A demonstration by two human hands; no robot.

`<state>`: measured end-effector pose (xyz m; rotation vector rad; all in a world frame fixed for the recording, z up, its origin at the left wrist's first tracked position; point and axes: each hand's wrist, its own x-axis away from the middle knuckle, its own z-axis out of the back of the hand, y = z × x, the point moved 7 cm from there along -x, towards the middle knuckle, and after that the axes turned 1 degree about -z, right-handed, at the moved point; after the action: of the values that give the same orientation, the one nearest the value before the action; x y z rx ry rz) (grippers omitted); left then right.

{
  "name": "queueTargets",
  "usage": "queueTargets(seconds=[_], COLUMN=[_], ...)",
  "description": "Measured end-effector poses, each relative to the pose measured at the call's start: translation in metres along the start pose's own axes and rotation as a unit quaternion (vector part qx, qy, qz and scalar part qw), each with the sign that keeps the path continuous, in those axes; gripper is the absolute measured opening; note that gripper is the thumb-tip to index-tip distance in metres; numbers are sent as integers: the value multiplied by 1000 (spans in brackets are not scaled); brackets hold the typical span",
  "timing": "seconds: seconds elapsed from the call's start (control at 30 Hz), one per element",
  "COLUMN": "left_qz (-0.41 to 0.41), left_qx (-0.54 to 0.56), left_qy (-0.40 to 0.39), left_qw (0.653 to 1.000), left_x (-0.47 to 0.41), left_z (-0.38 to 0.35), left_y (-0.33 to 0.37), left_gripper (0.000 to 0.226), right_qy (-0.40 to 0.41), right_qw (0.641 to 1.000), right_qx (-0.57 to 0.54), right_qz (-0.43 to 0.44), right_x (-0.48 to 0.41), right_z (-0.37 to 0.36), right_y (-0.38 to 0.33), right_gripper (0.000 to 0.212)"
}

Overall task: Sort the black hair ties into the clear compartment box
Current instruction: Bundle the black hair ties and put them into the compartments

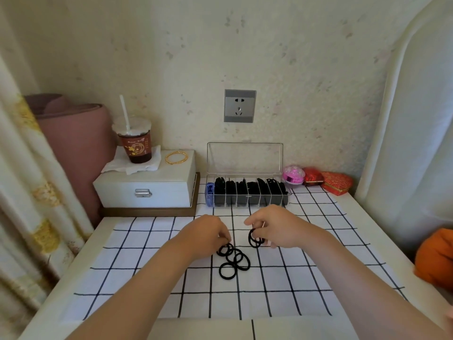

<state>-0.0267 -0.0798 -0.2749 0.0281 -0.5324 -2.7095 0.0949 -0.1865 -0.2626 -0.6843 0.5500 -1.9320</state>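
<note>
Two hair ties [255,238] in right grip [272,228]; loose pile [234,260] under left grip [208,231].

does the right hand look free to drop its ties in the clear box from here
Probably yes: the right hand grips hair ties just in front of the compartment box, whose lid stands open, with nothing between.

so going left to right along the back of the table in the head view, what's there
drink cup → gold bangles on the white box → clear compartment box → pink round case → red box → red heart-shaped box
</note>
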Motion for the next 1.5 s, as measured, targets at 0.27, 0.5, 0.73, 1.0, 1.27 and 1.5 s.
queueTargets(seconds=[0.27, 0.5, 0.73, 1.0, 1.27, 1.5], left_qz=[25, 48, 58, 37, 84, 175], left_qx=[-31, -32, 163, 63, 74, 361], left_qy=[-17, 8, -49, -127, -85, 1], left_qw=[999, 998, 984, 989, 990, 916], left_x=[1, 7, 17, 29, 24, 18], left_z=[-5, 4, 12, -9, -3, 5], left_y=[-3, -11, -9, 15, 3, -7], left_gripper=[25, 19, 12, 20, 7, 14], right_qy=[-75, -13, 8, 2, 9, -44], right_qw=[993, 977, 990, 1000, 991, 960], right_qx=[76, 193, 121, -26, -133, -275], right_qz=[44, 84, 68, -9, -19, 8], right_x=[9, 4, -2, -1, 4, 12], right_z=[-35, -39, -28, -12, 0, -7], right_y=[-25, -35, -27, -8, -9, -32], right_gripper=[38, 25, 15, 32, 15, 13])
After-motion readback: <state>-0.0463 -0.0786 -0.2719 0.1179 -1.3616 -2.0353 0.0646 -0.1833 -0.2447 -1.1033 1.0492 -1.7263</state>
